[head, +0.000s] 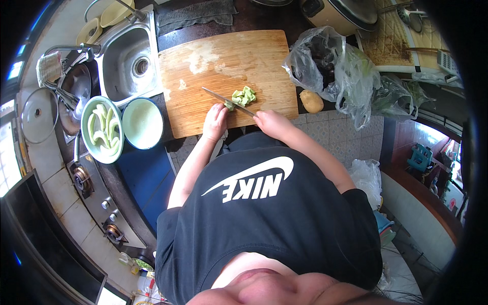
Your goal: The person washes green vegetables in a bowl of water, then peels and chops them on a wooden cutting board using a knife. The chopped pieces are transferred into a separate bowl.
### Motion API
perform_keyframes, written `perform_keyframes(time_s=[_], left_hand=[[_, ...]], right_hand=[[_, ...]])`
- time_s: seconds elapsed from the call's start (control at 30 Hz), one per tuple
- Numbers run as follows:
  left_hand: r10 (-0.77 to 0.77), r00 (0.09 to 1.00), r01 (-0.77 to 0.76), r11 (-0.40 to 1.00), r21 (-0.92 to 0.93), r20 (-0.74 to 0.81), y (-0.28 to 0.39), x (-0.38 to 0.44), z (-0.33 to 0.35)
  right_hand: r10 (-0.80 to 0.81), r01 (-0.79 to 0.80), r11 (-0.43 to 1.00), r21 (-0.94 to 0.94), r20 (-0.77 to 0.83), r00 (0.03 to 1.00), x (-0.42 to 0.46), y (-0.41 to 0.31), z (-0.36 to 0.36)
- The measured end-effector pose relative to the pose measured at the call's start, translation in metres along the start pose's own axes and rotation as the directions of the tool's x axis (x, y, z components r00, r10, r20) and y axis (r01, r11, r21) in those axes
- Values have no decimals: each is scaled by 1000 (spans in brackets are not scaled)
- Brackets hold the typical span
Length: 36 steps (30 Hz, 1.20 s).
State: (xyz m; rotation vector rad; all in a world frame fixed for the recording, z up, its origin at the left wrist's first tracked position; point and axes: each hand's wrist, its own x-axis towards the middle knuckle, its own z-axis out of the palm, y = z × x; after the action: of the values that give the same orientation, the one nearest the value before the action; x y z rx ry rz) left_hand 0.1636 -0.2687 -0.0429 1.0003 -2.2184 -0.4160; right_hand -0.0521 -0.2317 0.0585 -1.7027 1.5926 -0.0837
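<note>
My right hand (271,122) is closed around the handle of a kitchen knife (217,96), whose blade points up and left over a wooden cutting board (228,53). Just left of the blade, my left hand (215,121) rests at the board's near edge, its fingertips on a pale green vegetable piece (228,105). Cut green chunks (244,96) lie in a small heap on the blade's other side. To the left, an oval bowl (87,143) holds several long, peeled green strips. Touching it is a round enamel bowl (142,122) with a pale inside.
A steel sink (126,65) adjoins the board's left side, with a gas stove (110,209) nearer on the left. Right of the board are a potato (311,101) and clear plastic bags (356,76) with produce. A grey cloth (196,17) and a large lidded pot (331,19) stand behind.
</note>
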Motion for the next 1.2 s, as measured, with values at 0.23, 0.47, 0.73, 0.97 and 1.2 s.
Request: perform_keyframes(time_s=[0.23,0.47,0.73,0.97,1.2], left_hand=[[-22,1000,23,999,-28,15,6,5,-7],[-119,993,119,993,-26,6,18,-3,-8],[-152,982,152,988,-7,-109,24,1,10],[-124,983,125,992,-7,-135,27,6,8],[-130,981,129,992,-18,-146,24,5,12]], right_hand=[[-2,2,1000,0,15,1000,15,8,13],[44,-39,994,103,-48,998,11,21,12],[60,-54,995,80,-76,995,-11,10,-2],[36,-34,999,24,-74,997,-18,4,-4],[75,-75,996,50,-17,997,-7,5,4]])
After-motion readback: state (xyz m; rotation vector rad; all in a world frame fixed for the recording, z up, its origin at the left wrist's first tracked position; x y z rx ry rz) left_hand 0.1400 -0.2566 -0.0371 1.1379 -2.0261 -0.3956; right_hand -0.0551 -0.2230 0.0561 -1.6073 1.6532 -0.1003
